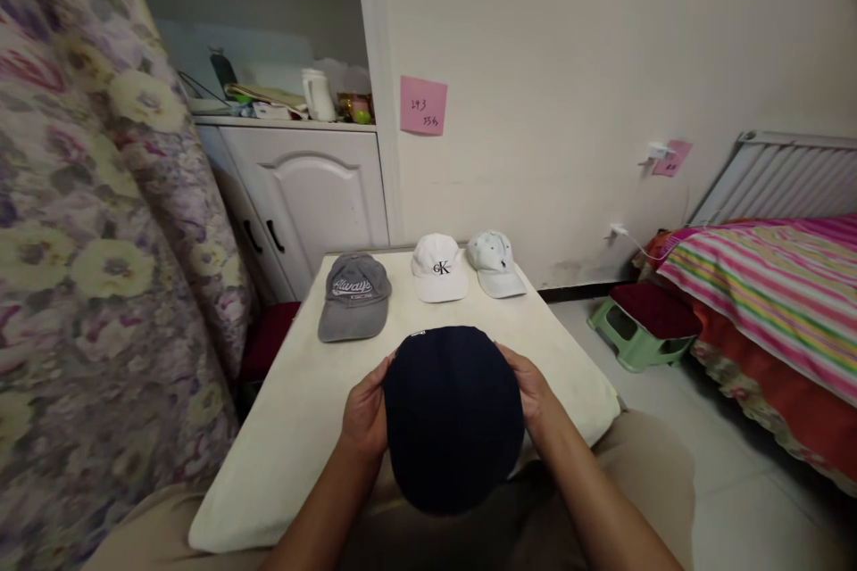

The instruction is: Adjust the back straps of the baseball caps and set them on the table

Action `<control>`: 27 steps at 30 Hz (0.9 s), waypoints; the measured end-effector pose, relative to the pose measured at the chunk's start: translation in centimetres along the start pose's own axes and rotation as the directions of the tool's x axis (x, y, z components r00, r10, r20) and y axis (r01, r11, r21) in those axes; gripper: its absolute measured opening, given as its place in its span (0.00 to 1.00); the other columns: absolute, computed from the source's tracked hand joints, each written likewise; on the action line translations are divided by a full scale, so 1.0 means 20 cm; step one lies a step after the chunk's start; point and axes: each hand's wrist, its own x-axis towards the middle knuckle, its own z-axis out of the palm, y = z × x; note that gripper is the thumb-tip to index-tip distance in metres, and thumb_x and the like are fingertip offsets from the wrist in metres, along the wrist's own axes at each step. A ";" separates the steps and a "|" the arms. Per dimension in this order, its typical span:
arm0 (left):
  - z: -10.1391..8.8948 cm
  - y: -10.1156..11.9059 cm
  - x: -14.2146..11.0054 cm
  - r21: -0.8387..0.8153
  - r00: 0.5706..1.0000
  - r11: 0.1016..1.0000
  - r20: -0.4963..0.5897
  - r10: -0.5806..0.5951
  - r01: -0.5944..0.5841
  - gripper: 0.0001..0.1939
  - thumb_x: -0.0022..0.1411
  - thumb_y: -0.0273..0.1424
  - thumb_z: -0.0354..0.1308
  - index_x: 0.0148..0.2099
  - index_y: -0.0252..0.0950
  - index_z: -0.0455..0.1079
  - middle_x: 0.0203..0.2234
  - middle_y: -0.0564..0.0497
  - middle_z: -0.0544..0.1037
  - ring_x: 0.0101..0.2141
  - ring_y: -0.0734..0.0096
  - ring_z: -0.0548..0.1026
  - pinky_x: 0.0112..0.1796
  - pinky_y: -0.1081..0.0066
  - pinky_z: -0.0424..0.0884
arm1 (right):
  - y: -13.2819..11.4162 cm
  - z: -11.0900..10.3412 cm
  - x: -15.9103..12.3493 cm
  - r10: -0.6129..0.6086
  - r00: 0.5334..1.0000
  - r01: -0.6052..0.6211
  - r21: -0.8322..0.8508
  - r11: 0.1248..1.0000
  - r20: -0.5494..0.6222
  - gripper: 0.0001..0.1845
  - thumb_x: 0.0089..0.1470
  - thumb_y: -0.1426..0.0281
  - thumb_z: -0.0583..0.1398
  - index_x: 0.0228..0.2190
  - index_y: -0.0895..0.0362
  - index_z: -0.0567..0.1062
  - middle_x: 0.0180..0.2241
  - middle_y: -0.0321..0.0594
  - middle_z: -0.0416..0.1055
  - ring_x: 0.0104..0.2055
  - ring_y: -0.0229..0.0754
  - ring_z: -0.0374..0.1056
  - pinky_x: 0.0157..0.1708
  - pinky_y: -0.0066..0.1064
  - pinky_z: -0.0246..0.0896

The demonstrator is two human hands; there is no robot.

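Through the head camera I am seeing the dark navy cap (455, 419) lying directly between my two hands, so neither is reaching farther than the other. My left hand (367, 410) is holding its left side and my right hand (528, 384) is holding its right side, both toward the cap's far end. Its long axis is running roughly away from the body, with the rounded near end extending over the near edge of the cloth-covered table (301, 428).

Each hand is closing on the cap's side, and the space between the hands is being filled by the cap's width. Some fingers are hiding behind it, so I cannot tell how tightly they are pinching or whether the cap is touching the cloth.

Farther out, the grey cap (354, 296) is sitting by the left edge, toward the far left corner. The white cap (439, 268) is resting near the middle of the far edge, and the pale blue cap (496, 264) is lying just beside it, by the far right corner. All three are pointing their brims toward the near side.
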 end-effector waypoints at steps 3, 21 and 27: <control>-0.08 0.00 0.07 0.002 0.997 1.000 -0.078 0.018 -0.017 0.16 0.63 0.22 0.49 0.39 0.33 0.80 0.32 0.47 0.85 0.44 0.56 0.81 0.54 0.58 0.71 | 0.03 -0.08 0.06 0.026 0.999 -0.025 0.052 0.998 -0.028 0.10 0.45 0.73 0.69 0.33 0.59 0.78 0.30 0.37 0.81 0.35 0.43 0.78 0.47 0.37 0.71; -0.41 0.01 0.31 -0.093 0.956 0.995 -0.289 -0.057 0.032 0.16 0.68 0.31 0.50 0.40 0.33 0.80 0.33 0.46 0.85 0.36 0.59 0.83 0.52 0.60 0.73 | 0.27 -0.34 0.25 0.034 0.982 0.026 0.312 0.950 -0.186 0.14 0.44 0.64 0.68 0.34 0.58 0.82 0.35 0.42 0.82 0.37 0.47 0.78 0.45 0.39 0.71; -0.40 -0.02 0.34 -0.071 0.903 0.997 -0.429 -0.003 -0.030 0.11 0.64 0.30 0.56 0.40 0.34 0.79 0.31 0.48 0.85 0.34 0.59 0.83 0.46 0.62 0.77 | 0.27 -0.28 0.26 0.001 0.973 0.089 0.375 0.923 -0.232 0.09 0.46 0.68 0.67 0.33 0.58 0.81 0.33 0.40 0.82 0.36 0.44 0.78 0.46 0.36 0.72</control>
